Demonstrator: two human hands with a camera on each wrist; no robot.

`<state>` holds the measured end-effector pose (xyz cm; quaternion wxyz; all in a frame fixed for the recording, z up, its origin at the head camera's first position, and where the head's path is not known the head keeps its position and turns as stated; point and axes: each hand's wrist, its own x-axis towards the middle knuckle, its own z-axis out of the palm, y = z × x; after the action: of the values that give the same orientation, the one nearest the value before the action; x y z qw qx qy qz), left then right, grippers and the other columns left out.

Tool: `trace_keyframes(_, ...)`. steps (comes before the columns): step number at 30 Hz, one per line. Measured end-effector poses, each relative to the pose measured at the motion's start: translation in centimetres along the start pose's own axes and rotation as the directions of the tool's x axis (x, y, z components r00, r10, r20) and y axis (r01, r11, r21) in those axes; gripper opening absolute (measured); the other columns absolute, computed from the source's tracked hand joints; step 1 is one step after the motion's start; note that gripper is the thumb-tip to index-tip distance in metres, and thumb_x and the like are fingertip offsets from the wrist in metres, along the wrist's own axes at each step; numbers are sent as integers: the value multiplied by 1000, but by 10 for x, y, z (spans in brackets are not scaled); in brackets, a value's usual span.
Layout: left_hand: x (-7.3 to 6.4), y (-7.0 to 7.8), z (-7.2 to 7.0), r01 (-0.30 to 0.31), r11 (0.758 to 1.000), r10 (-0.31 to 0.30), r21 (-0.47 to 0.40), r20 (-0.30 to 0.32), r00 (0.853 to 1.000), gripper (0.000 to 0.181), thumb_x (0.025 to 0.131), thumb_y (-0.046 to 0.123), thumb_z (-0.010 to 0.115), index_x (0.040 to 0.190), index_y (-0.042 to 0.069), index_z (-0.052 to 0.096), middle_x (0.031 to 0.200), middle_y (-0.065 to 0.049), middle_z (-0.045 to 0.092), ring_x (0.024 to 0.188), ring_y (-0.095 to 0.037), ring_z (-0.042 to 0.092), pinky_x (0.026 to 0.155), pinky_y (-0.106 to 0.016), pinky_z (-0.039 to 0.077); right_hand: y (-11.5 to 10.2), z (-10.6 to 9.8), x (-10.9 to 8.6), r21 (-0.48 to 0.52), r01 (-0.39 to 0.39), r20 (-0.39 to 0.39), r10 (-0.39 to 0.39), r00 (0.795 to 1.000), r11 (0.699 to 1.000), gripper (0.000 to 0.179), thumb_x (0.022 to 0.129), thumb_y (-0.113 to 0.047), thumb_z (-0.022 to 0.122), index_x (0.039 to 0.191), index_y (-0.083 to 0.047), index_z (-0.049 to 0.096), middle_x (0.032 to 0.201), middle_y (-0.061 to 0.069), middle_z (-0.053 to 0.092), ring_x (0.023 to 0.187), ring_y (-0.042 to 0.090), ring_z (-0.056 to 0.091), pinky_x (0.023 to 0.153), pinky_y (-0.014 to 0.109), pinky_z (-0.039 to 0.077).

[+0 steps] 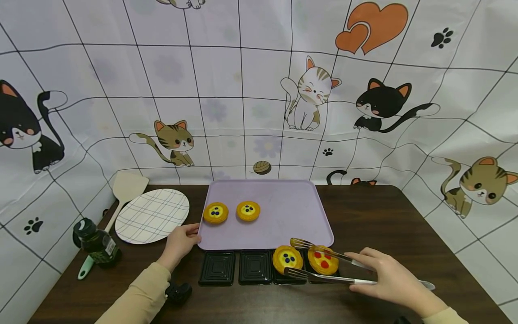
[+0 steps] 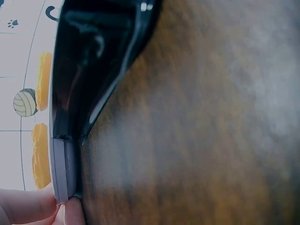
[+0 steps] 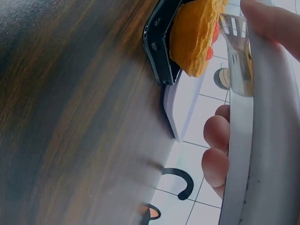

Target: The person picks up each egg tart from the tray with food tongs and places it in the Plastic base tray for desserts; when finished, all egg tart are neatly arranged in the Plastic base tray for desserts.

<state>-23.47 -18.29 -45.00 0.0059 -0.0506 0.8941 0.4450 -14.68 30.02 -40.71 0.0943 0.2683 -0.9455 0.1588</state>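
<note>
My right hand (image 1: pixel 384 274) holds metal tongs (image 1: pixel 323 277) with their arms spread. The tong tips lie over a tart with dark blue dots (image 1: pixel 288 259); whether they touch it, I cannot tell. Their arms cross above a tart with red pieces (image 1: pixel 323 261). Both tarts sit in the right part of a row of small black square trays (image 1: pixel 217 268). My left hand (image 1: pixel 179 244) pinches the front left edge of a pale purple tray (image 1: pixel 279 216), thumb on top in the left wrist view. Two blue-dotted tarts (image 1: pixel 216 213) (image 1: pixel 248 211) lie on its left half.
On the left are a round checked plate (image 1: pixel 154 216), a pale spatula (image 1: pixel 127 185) with a green handle end, and a dark jar (image 1: pixel 97 243). A cat-patterned cloth (image 1: pixel 226 90) hangs behind the brown table (image 1: pixel 372 220).
</note>
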Motion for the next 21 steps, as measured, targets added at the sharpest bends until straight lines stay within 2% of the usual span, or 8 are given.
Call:
trace_keyframes(10, 0, -1, 0, -1, 1000, 1, -7, 0, 1000, 41, 85, -2, 62, 124, -12, 55, 113, -26, 64, 101, -35, 64, 81, -41, 54, 0, -1, 10, 13, -3, -38, 3, 999, 1000, 62, 66, -45, 83, 120, -18, 66, 89, -17, 53, 72, -2, 46, 58, 17, 38)
trace_keyframes(16, 0, -1, -1, -9, 1000, 9, -1, 1, 1000, 41, 84, -2, 61, 124, -12, 55, 112, -26, 64, 99, -35, 64, 80, -41, 54, 1, -1, 35, 0, 13, -43, -13, 999, 1000, 61, 68, -44, 82, 120, -19, 65, 90, -18, 52, 70, -1, 46, 58, 20, 40)
trace_keyframes(21, 1, -1, -1, -10, 1000, 10, -1, -2, 1000, 41, 84, -3, 62, 123, -12, 56, 112, -26, 64, 100, -35, 64, 79, -40, 54, 0, 1, 60, 1, 4, -31, -4, 1000, 1000, 63, 70, -45, 80, 123, -15, 64, 94, -13, 56, 76, 3, 52, 63, 24, 48)
